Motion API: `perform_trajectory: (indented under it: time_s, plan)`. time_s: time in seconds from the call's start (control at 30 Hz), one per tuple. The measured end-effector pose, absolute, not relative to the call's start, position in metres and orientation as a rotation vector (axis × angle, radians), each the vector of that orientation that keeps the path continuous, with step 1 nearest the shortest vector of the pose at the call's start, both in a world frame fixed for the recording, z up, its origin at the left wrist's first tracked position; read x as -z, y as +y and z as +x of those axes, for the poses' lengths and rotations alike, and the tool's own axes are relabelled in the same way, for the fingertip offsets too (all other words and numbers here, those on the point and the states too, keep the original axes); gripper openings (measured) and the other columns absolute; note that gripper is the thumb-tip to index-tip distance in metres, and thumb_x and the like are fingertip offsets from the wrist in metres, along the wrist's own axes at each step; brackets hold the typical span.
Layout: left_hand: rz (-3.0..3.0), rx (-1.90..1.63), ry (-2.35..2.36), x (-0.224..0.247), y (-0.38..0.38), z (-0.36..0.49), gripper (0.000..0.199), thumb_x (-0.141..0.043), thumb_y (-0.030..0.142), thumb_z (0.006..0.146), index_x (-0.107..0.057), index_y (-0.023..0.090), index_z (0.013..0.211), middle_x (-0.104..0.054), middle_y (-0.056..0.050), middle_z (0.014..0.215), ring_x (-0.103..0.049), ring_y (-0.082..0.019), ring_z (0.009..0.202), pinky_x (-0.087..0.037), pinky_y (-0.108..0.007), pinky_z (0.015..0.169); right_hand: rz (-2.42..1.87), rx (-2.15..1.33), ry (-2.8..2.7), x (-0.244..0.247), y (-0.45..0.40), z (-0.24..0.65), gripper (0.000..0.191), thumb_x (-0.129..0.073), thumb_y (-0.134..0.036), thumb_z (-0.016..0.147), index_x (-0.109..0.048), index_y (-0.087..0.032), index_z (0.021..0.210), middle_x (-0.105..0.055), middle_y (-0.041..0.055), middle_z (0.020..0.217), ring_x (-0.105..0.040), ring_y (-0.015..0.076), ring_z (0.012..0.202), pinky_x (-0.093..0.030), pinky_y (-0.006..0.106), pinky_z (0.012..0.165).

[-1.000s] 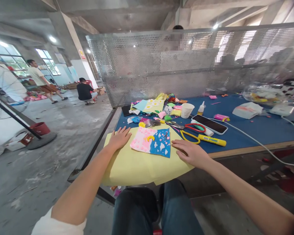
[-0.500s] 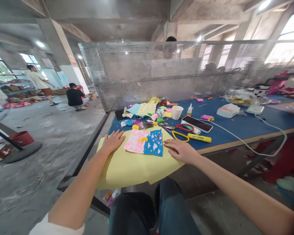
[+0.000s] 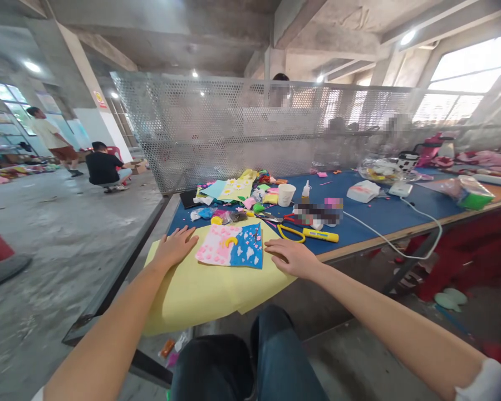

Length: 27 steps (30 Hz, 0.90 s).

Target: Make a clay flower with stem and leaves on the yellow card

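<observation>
A small clay picture (image 3: 217, 257), half pink and half blue with a yellow crescent and white cloud shapes, lies on a large yellow paper sheet (image 3: 200, 295). My left hand (image 3: 176, 248) rests on the sheet to the left of the picture, fingers spread, nothing in it. On the other side, my right hand (image 3: 292, 257) lies on the sheet with loosely stretched fingers, close to the picture's right edge but apart from it. The sheet hangs over the table's front edge above my knees.
Behind the picture are scissors (image 3: 292, 233), a yellow glue tube (image 3: 320, 235), a white paper cup (image 3: 286, 195), a small bottle (image 3: 306, 190) and several clay packets. A perforated metal screen (image 3: 217, 133) backs the blue table (image 3: 384, 214). Two people are on the left floor.
The view has turned to the right, so the table and things sit further left in the picture. Both hands stay beside the clay picture, which has not moved on the sheet.
</observation>
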<state>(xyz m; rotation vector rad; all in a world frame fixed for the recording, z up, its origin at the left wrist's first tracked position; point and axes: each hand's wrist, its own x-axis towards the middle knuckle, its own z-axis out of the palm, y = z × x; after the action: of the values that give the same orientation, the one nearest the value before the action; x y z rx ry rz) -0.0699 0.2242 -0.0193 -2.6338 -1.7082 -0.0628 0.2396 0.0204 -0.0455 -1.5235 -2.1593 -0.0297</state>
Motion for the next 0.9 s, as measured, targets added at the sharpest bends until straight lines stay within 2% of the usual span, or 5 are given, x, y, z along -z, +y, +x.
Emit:
perform_trajectory:
  time_s: [0.33, 0.63, 0.9]
  plan:
    - [-2.644, 0.071, -1.732, 0.0180, 0.2233, -0.0699, 0.060, -0.025, 0.049, 0.095, -0.037, 0.024, 0.148, -0.029, -0.005, 0.157, -0.023, -0.029, 0.146, -0.021, -0.057, 0.115, -1.527, 0.036, -2.155, 0.0466, 0.0203, 0.2404, 0.036, -0.046, -0.023, 0.089, -0.069, -0.018, 0.116, -0.066, 0.0083, 0.127, -0.060, 0.0229, 0.120, -0.049, 0.038, 0.101]
    - [-2.633, 0.071, -1.742, 0.0183, 0.2190, -0.0695, 0.059, -0.027, 0.050, 0.095, -0.038, 0.025, 0.148, -0.030, -0.004, 0.157, -0.027, -0.029, 0.145, -0.022, -0.054, 0.116, -1.518, 0.032, -2.128, 0.0522, 0.0209, 0.2412, 0.035, -0.046, -0.022, 0.088, -0.070, -0.019, 0.113, -0.066, 0.0084, 0.127, -0.061, 0.0250, 0.118, -0.051, 0.043, 0.098]
    - [-2.657, 0.124, -1.717, 0.0221, 0.2212, -0.0717, 0.059, -0.028, 0.049, 0.095, -0.041, 0.024, 0.146, -0.031, -0.008, 0.156, -0.028, -0.030, 0.144, -0.023, -0.054, 0.114, -1.520, 0.028, -2.128, 0.0515, 0.0195, 0.2409, 0.034, -0.046, -0.023, 0.089, -0.070, -0.021, 0.113, -0.067, 0.0085, 0.126, -0.061, 0.0250, 0.118, -0.051, 0.044, 0.098]
